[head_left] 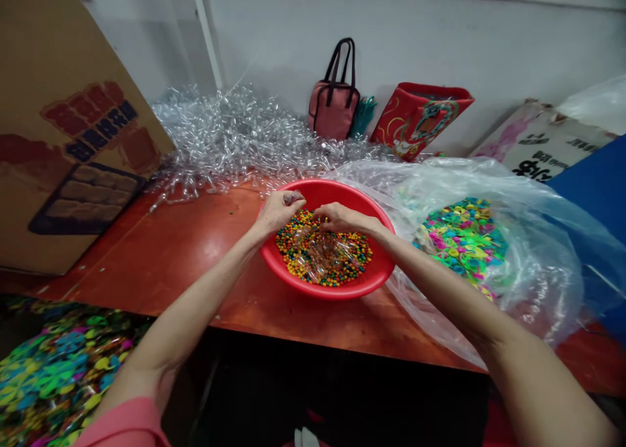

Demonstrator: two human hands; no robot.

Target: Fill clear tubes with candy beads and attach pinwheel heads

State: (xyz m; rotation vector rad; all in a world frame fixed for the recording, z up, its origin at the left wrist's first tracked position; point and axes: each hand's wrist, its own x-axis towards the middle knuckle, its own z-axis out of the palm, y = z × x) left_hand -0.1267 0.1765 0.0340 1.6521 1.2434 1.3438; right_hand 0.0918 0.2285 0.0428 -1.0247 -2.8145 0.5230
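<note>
While left fingers (299,202) pinch clear piece (292,197), right fingers (327,213): grip unclear; basin (325,292) on reddish table (161,245), pale wall (264,36) behind.

And here's the red basin (274,264), round and glossy, sitting upright on the reddish tabletop (161,238) with its wide rim facing up — inside, a layer of tiny round beads (359,264) spreads over the bottom in yellow, orange, green and darker tones. Right in the middle, a loose pile of clear plastic pieces (320,251) lies over the beads, shiny and jumbled, beads showing through and around it! Up at the far left rim, a small see-through bit (293,198) is pinched in the left hand (278,212) — its exact shape too blurred to call.
</note>
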